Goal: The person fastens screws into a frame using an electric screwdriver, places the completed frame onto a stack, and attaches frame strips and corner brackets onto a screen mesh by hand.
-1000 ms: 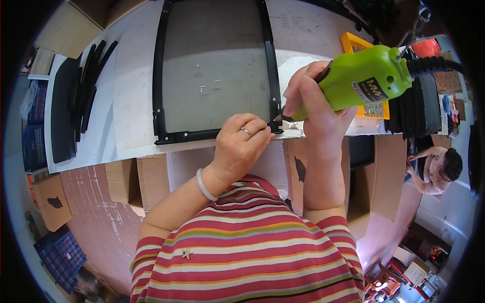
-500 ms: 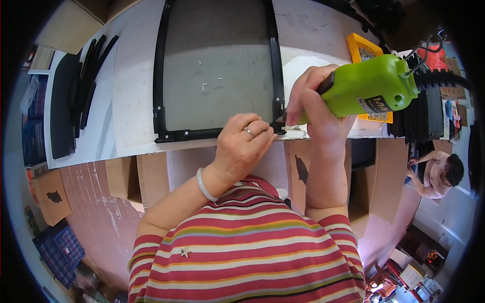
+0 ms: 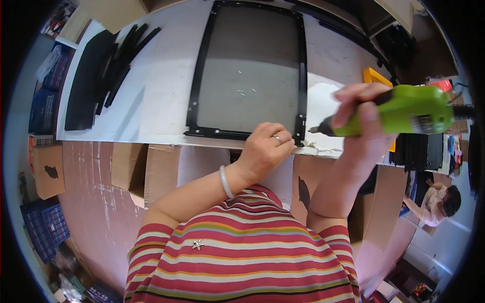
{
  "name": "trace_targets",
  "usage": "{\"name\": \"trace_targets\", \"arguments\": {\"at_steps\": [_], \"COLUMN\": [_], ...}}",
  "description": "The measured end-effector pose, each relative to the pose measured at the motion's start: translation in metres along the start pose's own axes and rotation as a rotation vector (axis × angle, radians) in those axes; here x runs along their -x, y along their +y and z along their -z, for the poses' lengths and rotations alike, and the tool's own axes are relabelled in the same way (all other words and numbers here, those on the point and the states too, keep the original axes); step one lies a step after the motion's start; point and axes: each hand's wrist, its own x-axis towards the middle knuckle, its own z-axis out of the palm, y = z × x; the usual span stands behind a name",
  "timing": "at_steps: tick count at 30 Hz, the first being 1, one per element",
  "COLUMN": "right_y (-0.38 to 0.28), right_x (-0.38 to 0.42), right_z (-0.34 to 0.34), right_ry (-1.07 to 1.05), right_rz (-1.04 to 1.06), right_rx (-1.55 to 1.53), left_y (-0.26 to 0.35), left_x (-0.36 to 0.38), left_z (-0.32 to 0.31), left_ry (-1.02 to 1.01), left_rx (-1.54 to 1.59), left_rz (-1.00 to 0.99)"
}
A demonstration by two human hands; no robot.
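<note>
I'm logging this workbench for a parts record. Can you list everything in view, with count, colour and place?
Frame: one, black, with grey mesh, flat on the table.
Table: one, white, across the top.
Strips: a pile, black, at the table's far left.
Power screwdriver: one, green, off the frame's near right corner.
Bin: one, yellow, behind the screwdriver.
Cardboard boxes: several, brown, under the table.
Crates: several, blue, lower left.
Co-worker: one, far right.
Left hand: on the frame's near right corner.
Right hand: gripping the screwdriver.
</note>
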Motion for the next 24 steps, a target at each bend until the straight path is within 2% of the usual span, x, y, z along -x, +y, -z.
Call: {"name": "trace_targets", "arguments": {"at_steps": [2, 4, 7, 9, 12, 17, 19, 23, 24], "right_y": [-0.003, 0.004, 0.017, 0.024, 0.032, 0.034, 0.034, 0.035, 0.036], "right_x": [-0.007, -0.009, -0.003, 0.002, 0.002, 0.006, 0.006, 0.006, 0.006], "right_z": [0.001, -0.005, -0.015, -0.026, -0.036, -0.048, -0.049, -0.054, -0.057], "right_ry": [0.074, 0.15, 0.148, 0.185, 0.164, 0.19, 0.188, 0.2, 0.196], "right_rz": [0.004, -0.032, -0.1, -0.126, -0.129, -0.165, -0.159, -0.174, -0.178], "right_rx": [0.048, 0.137, 0.049, 0.088, 0.065, 0.125, 0.115, 0.094, 0.085], "left_y": [-0.002, -0.008, -0.051, -0.068, -0.092, -0.094, -0.095, -0.086, -0.087], "left_x": [-0.004, -0.012, -0.018, -0.027, -0.024, -0.023, -0.024, -0.027, -0.024], "left_z": [0.011, 0.029, 0.067, 0.082, 0.079, 0.075, 0.076, 0.105, 0.116], "left_ry": [-0.039, -0.029, 0.062, 0.021, -0.005, -0.024, 0.071, 0.319, 0.36], "left_rx": [0.027, 0.135, -0.082, -0.165, -0.188, -0.154, -0.057, 0.56, 0.637], "left_rz": [0.012, 0.136, 0.248, 0.378, 0.316, 0.252, 0.307, 0.7, 0.73]}}
